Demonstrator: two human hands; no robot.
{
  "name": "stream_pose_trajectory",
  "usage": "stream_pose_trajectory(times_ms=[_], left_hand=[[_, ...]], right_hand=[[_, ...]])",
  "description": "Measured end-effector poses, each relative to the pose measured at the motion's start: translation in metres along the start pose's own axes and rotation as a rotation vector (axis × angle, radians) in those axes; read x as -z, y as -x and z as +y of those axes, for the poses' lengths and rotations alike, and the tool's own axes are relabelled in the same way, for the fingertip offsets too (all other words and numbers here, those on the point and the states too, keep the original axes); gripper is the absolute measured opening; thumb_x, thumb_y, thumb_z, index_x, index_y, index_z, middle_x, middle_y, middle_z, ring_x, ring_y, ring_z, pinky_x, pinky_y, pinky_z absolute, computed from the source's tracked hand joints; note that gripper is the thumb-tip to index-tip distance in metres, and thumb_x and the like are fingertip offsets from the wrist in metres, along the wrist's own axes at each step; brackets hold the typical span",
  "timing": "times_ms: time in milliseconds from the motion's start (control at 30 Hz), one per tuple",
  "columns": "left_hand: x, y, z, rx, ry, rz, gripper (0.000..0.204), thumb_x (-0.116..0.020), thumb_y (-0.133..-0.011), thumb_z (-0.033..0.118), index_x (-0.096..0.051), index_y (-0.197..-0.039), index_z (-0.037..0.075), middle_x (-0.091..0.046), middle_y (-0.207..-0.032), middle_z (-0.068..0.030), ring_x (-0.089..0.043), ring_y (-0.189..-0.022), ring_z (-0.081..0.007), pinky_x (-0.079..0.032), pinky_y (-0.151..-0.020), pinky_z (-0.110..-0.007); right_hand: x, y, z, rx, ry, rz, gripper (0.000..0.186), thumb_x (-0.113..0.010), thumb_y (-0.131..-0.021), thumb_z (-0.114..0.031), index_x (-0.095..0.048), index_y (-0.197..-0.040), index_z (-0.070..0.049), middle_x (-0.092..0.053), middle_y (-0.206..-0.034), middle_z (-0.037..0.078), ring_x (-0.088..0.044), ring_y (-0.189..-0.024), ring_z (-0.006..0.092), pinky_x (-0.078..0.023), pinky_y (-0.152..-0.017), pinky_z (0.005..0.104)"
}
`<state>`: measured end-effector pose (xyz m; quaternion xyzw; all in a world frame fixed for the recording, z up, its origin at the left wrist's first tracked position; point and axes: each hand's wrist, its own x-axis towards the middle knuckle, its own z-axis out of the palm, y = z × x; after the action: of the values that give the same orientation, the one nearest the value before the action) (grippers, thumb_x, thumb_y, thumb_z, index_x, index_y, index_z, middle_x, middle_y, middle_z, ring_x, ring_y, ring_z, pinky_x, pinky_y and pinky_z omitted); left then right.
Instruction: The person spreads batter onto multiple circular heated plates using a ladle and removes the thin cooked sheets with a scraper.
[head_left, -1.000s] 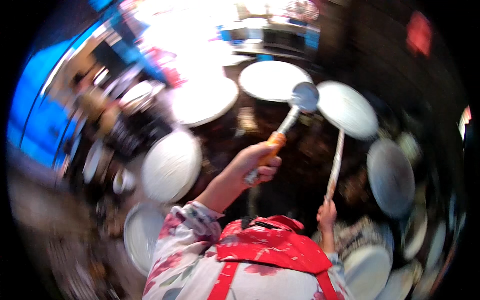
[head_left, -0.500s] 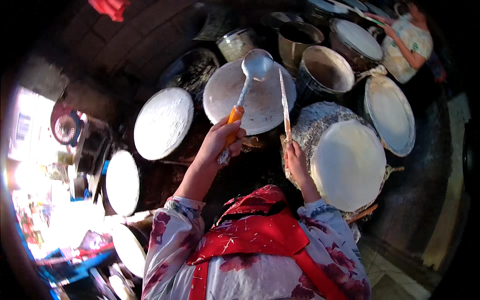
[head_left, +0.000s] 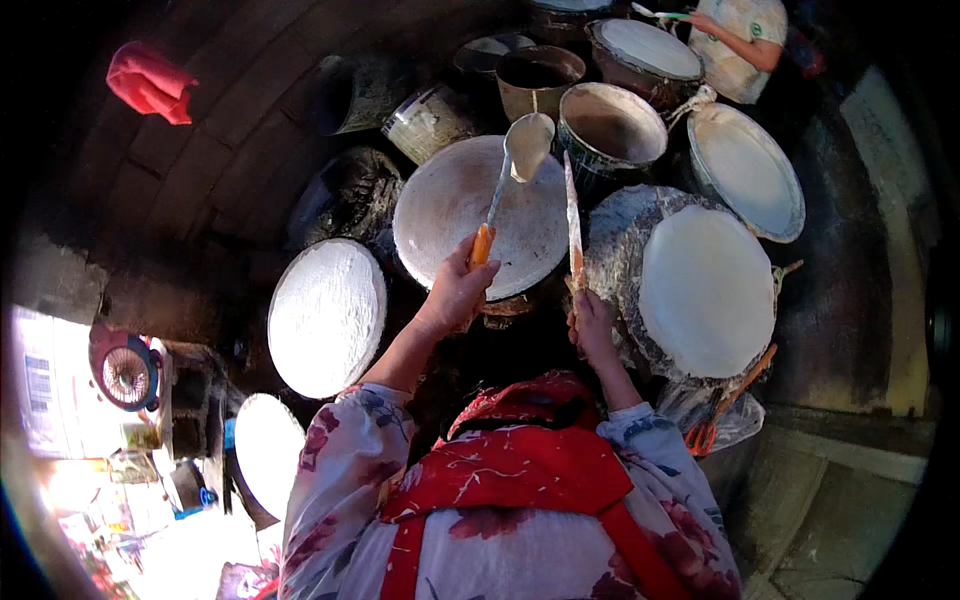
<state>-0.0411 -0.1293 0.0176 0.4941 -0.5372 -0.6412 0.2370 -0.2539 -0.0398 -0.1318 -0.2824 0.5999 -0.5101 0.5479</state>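
Note:
My left hand [head_left: 460, 287] is closed round the orange handle of a ladle [head_left: 530, 143]. Its pale-coated bowl reaches over the far right part of a round, whitish flat surface [head_left: 450, 215]. In my right hand [head_left: 594, 325] is a long, narrow spatula [head_left: 573, 215], smeared white and pointing away from me. The spatula stands just right of that surface, apart from the ladle. To the right, a smooth white round top [head_left: 708, 290] sits on a vessel with a crusted grey surround [head_left: 615, 240]. A bright white disc [head_left: 327, 318] lies to the left.
Beyond the ladle stand an open bucket [head_left: 613, 125] and a darker pail [head_left: 540, 75]. Another white-topped vessel [head_left: 745, 170] is at the far right. A co-worker [head_left: 740, 45] holds a utensil at the top right. A fan [head_left: 126, 375] is at the left.
The view has shifted, bringing more of the red cloth and right-hand floor into sight. The ladle bowl has moved farther right relative to the round surface. Both hands keep their tools.

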Motion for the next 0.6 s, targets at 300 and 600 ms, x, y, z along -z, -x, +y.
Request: stream_pose_trajectory(times_ms=[300, 600], left_hand=[[0.015, -0.057, -0.065, -0.521, -0.614, 0.092, 0.06, -0.06, -0.086, 0.017, -0.035, -0.139, 0.005, -0.062, -0.111, -0.022, -0.06, -0.1, -0.0409, -0.047, -0.084, -0.044], [0.055, -0.096, -0.082, -0.231, -1.093, 0.333, 0.073, -0.058, -0.086, 0.013, -0.02, -0.148, 0.019, -0.063, -0.101, -0.0216, -0.063, -0.088, -0.0391, -0.048, -0.076, -0.048]], right_hand=[[-0.028, 0.019, 0.016, -0.029, 0.202, 0.196, 0.037, -0.042, -0.099, -0.034, -0.051, -0.122, -0.007, -0.05, -0.063, 0.004, -0.05, -0.048, 0.0156, -0.042, -0.047, 0.0345], [-0.097, -0.03, -0.035, 0.099, 1.002, 0.155, 0.032, -0.045, -0.092, -0.021, -0.049, -0.116, -0.001, -0.064, -0.077, 0.019, -0.063, -0.073, 0.0391, -0.047, -0.064, 0.0537]])
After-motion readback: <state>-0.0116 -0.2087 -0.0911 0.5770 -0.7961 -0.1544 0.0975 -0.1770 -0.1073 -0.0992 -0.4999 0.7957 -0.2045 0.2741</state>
